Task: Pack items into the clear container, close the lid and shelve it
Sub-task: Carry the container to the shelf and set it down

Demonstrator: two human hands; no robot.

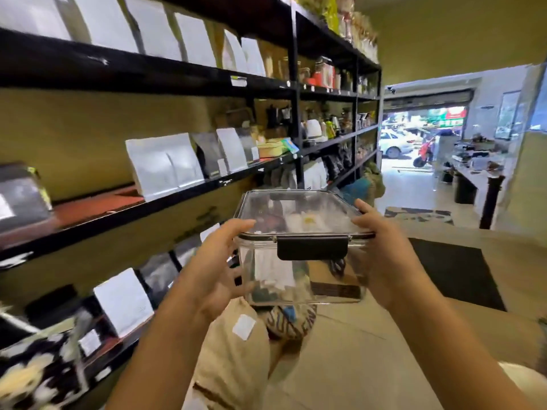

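The clear container (299,250) is held up in front of me at chest height, its lid on and the black latch (312,247) on the near side folded down. Packets and small items show through its walls. My left hand (217,270) grips its left side, thumb over the lid's corner. My right hand (384,258) grips the right side, fingers over the lid's edge. A black shelving unit (142,208) runs along the left, its middle board at about the height of the container.
White and silver pouches (165,165) stand on the shelves, with a bare reddish stretch (97,205) left of them. Sacks (233,344) lie on the floor below the container. A counter with a black mat (455,270) is at right. An open doorway (420,143) lies ahead.
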